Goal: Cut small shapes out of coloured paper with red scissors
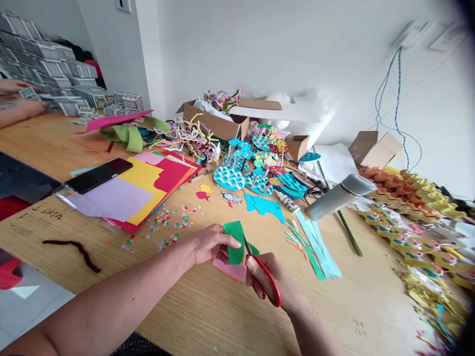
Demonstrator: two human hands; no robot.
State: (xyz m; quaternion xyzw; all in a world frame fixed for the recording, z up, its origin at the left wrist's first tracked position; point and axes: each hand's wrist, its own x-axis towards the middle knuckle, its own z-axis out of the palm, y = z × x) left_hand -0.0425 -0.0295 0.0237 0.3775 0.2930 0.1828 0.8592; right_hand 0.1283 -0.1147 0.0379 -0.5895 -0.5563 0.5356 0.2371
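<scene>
Between the thumb and fingers of my left hand (211, 244) is a piece of green paper (234, 244), held up over the table. My right hand (272, 277) grips red-handled scissors (272, 284), whose blades meet the green paper's right edge. Some of the green sheet sticks out past the blades. Below it, a pink paper piece (232, 271) with a drawn outline lies on the table, partly hidden by my hands. Beyond them lie a yellow fish cutout (206, 189), a red fish cutout (203, 196) and a white printed cutout (230, 198).
Coloured paper sheets (148, 190) and a black phone (100, 175) lie left, near scattered confetti (168, 225). Behind are pipe cleaners (189, 133) and blue fish crafts (229, 177). A grey bottle (339, 198) and paper strips (321, 249) are right. Another person's hands (27, 101) are far left.
</scene>
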